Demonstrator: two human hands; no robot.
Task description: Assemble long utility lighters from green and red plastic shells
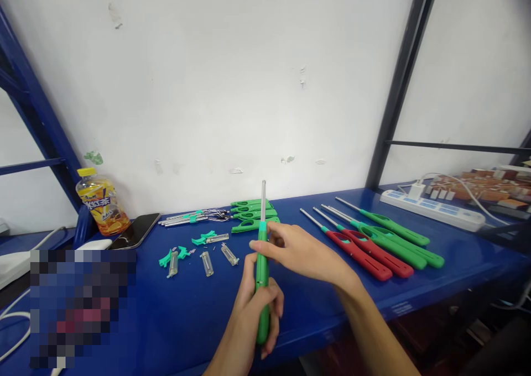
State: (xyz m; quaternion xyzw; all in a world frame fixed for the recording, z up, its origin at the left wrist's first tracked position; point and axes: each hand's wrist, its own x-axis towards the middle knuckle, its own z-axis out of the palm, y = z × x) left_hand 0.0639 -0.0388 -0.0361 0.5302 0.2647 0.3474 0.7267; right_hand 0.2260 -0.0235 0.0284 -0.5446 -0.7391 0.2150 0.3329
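Our left hand (250, 309) grips the green lighter (262, 268), right hand (305, 250) pinching below its collar (263, 226), perhaps closing it (fit unclear); next calls for squeezing.

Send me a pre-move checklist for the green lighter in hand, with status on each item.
1. Left hand gripping the lower part of the green lighter: ok.
2. Right hand steadying the upper part, thumb across it below the teal collar: ok.
3. Metal tube fully seated: cannot tell; it sticks out above the collar, its inner end hidden.
4. Loose parts sorted: not ok; clear tanks and teal pieces lie scattered.
5. Bottle capped: ok.
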